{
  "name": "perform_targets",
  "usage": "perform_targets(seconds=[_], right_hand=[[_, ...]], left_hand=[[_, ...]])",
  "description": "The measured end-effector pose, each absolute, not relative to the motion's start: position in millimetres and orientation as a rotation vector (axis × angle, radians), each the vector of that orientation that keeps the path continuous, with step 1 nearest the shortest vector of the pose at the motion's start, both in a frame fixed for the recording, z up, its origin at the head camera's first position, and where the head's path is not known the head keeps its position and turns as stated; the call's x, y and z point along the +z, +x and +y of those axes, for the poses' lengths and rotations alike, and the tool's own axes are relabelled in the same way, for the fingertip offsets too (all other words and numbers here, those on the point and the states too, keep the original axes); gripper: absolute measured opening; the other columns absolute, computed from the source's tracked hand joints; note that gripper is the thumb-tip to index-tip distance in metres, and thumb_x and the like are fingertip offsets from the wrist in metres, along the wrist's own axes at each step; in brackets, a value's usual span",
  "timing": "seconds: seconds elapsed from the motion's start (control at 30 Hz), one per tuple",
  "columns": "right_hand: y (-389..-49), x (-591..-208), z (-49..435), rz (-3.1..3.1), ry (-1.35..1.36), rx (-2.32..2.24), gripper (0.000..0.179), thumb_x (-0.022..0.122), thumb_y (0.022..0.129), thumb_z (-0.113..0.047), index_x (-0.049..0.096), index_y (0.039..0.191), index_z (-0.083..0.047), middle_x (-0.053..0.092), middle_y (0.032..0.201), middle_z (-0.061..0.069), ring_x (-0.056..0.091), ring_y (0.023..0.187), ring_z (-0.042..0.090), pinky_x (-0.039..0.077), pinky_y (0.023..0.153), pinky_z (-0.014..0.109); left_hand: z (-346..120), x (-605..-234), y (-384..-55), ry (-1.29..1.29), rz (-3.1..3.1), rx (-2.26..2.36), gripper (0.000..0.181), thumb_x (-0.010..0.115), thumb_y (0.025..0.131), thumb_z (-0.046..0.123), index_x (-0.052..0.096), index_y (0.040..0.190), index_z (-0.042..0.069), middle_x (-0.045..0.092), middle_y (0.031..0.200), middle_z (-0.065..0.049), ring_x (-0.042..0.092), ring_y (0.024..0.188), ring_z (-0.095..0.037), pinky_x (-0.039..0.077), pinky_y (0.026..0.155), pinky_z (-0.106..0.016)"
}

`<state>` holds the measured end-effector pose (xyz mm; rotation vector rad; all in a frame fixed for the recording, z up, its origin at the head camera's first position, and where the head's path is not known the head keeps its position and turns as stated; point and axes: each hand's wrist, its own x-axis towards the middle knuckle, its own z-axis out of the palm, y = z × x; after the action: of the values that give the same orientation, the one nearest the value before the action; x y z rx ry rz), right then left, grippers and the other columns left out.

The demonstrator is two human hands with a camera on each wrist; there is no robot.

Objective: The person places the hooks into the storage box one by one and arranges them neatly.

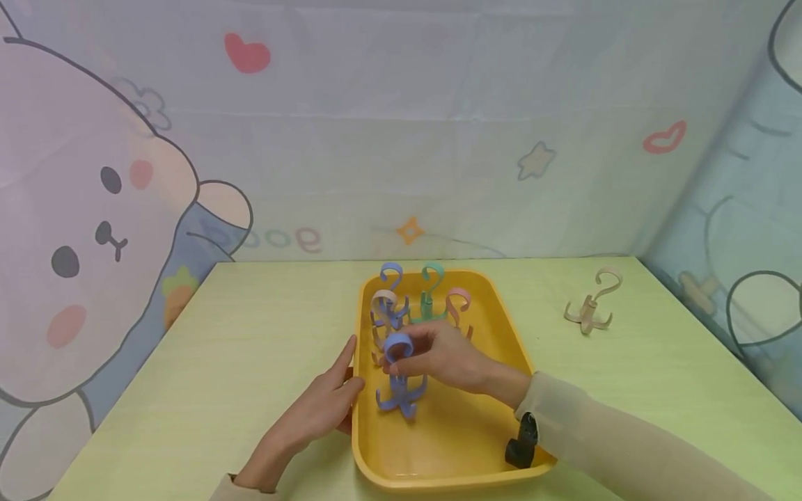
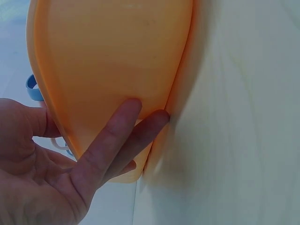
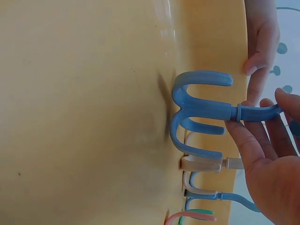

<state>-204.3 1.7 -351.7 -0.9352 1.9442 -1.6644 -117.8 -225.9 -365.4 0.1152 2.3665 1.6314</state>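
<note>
A yellow tray (image 1: 464, 445) stands on the table. My left hand (image 1: 319, 407) holds its left side, thumb at the rim and fingers along the outer wall (image 2: 117, 61). My right hand (image 1: 445, 355) pinches a blue multi-claw hook hanger (image 3: 206, 108) by its curved upper hook, claws down, over the left part of the tray. Whether the claws touch the tray floor I cannot tell. Behind it in the tray stand a beige hook hanger (image 1: 383, 299), another blue one (image 1: 391, 316), a green one (image 1: 427, 306) and a pink one (image 1: 459, 299). My right hand partly covers the beige and pink ones.
A separate beige hook hanger (image 1: 587, 316) is on the table (image 1: 626, 390) to the right of the tray. A printed cloth (image 1: 376, 139) hangs behind the table's back edge. A black device (image 1: 523, 442) sits at my right wrist, above the tray's front right corner.
</note>
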Motion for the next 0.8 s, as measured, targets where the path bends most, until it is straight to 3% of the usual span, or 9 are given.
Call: perform_targets(seconds=[0.27,0.5,0.8], right_hand=[[-204.8,-357.6,-2.9,1.931,-0.938,-1.667,0.034,0.076,0.092,0.000,0.070,0.124,0.012,0.074,0.119,0.030,0.077,0.106,0.026,0.061,0.091,0.026],[-200.9,-359.0,-8.6,2.027,-0.921,-1.611,0.033,0.078,0.091,0.000,0.074,0.123,0.005,0.079,0.115,0.020,0.076,0.104,0.018,0.061,0.091,0.024],[-198.6,-354.8,-8.9,2.103,-0.997,-1.558,0.033,0.079,0.089,-0.003,0.075,0.121,0.004,0.077,0.113,0.017,0.072,0.097,0.005,0.059,0.088,0.018]], left_hand=[[-226.1,-365.4,-116.5,0.121,2.369,1.626,0.076,0.041,0.108,0.016,0.000,0.172,0.014,0.056,0.147,-0.029,0.077,0.080,-0.027,0.066,0.065,-0.042],[-226.1,-367.4,-116.3,0.128,2.376,1.624,0.076,0.042,0.108,0.017,0.000,0.172,0.013,0.056,0.148,-0.030,0.078,0.081,-0.029,0.066,0.066,-0.044],[-226.0,-363.8,-116.4,0.126,2.366,1.625,0.076,0.042,0.108,0.017,0.001,0.172,0.015,0.054,0.150,-0.030,0.078,0.085,-0.028,0.067,0.068,-0.043]])
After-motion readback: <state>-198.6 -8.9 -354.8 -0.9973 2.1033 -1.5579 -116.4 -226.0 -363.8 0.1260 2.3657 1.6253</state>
